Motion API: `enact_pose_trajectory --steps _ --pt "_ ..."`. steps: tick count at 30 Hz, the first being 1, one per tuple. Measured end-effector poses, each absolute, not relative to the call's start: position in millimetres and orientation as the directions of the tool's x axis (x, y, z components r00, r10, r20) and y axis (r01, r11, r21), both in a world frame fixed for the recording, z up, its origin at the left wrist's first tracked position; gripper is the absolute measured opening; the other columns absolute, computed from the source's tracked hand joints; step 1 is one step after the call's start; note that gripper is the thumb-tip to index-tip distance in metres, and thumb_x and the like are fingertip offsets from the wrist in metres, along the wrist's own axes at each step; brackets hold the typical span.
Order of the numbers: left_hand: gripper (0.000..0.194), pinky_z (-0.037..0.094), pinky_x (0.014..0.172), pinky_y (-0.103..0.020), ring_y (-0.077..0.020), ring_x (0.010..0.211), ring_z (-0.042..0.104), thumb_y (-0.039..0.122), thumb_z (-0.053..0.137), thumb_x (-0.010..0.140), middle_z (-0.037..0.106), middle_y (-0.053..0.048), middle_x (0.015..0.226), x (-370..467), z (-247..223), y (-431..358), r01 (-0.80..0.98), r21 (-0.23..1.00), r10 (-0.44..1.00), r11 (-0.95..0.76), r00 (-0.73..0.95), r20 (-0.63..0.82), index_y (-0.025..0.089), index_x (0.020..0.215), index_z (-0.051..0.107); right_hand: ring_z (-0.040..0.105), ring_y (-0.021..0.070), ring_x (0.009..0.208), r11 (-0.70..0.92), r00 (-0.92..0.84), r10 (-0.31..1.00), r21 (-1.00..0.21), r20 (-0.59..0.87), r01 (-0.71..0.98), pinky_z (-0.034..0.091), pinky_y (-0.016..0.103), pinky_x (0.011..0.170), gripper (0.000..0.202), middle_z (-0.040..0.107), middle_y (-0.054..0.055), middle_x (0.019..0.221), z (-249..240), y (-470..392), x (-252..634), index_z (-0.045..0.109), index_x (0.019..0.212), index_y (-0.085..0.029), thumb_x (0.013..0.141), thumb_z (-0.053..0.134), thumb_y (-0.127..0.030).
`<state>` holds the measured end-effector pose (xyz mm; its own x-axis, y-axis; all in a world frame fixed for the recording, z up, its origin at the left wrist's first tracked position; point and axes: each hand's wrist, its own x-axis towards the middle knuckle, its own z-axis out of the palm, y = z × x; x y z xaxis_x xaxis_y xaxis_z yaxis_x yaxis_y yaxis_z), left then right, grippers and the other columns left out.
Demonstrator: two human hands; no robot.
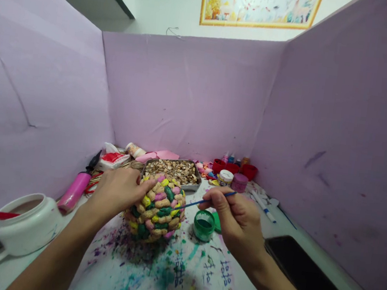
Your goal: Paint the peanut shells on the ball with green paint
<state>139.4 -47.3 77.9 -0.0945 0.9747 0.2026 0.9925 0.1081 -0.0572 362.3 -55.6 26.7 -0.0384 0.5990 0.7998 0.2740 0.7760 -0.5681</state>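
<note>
A round ball covered in peanut shells (163, 203) rests on the paint-stained table. Some of its shells are painted green, yellow and pink, others are bare tan. My left hand (121, 189) steadies it from the upper left, thumb on the top; the other fingers are mostly hidden behind the ball. Pinched in my right hand (237, 218) is a thin blue paintbrush (193, 204), its tip touching the front right of the ball near a green shell. Between the ball and my right hand stands an uncovered jar of green paint (203, 226).
A metal tray of shells (172, 170) lies behind the ball. Red cups (249, 171), a white-lidded jar (225, 177) and a purple jar (239, 182) stand at the back right. A black phone-like slab (308, 272) lies right, a white pitcher (28, 228) and pink pump (75, 191) left.
</note>
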Motion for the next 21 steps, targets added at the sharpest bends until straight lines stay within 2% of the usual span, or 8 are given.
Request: enact_pose_trajectory --steps 5,11,16,21 --pt "0.062 0.035 0.053 -0.033 -0.0324 0.072 0.065 0.067 0.026 0.082 0.07 -0.013 0.073 138.9 76.3 -46.3 0.992 -0.061 0.973 0.106 -0.091 0.211 0.02 0.065 0.063 0.068 0.0141 0.058 0.78 -0.03 0.59 -0.559 0.807 0.281 0.052 0.024 0.056 0.025 0.071 0.001 0.063 26.1 -55.4 362.3 0.066 0.073 -0.019 0.09 0.048 -0.021" --pt "0.057 0.036 0.055 -0.034 -0.0337 0.075 0.065 0.062 0.03 0.083 0.07 -0.012 0.074 138.1 75.8 -44.8 0.991 -0.067 0.971 0.12 -0.103 0.218 0.02 0.064 0.063 0.069 0.0139 0.063 0.805 -0.057 0.564 -0.533 0.824 0.261 0.053 0.024 0.059 0.026 0.073 0.002 0.067 24.3 -59.4 358.5 0.068 0.073 -0.019 0.09 0.049 -0.019" --pt "0.064 0.039 0.057 -0.035 -0.0343 0.074 0.065 0.066 0.025 0.082 0.07 -0.014 0.075 137.4 75.6 -44.3 0.991 -0.071 0.972 0.115 -0.097 0.215 0.019 0.069 0.066 0.069 0.0133 0.063 0.805 -0.062 0.576 -0.553 0.815 0.214 0.054 0.023 0.06 0.025 0.072 0.002 0.068 24.1 -61.7 357.4 0.068 0.075 -0.018 0.09 0.048 -0.018" --pt "0.063 0.039 0.058 -0.035 -0.035 0.076 0.065 0.065 0.026 0.082 0.07 -0.015 0.076 138.2 76.6 -44.9 0.99 -0.069 0.974 0.123 -0.107 0.198 0.019 0.07 0.067 0.068 0.0132 0.061 0.797 -0.032 0.575 -0.551 0.818 0.247 0.053 0.023 0.059 0.023 0.072 0.002 0.067 24.8 -58.7 358.9 0.067 0.075 -0.018 0.09 0.049 -0.019"
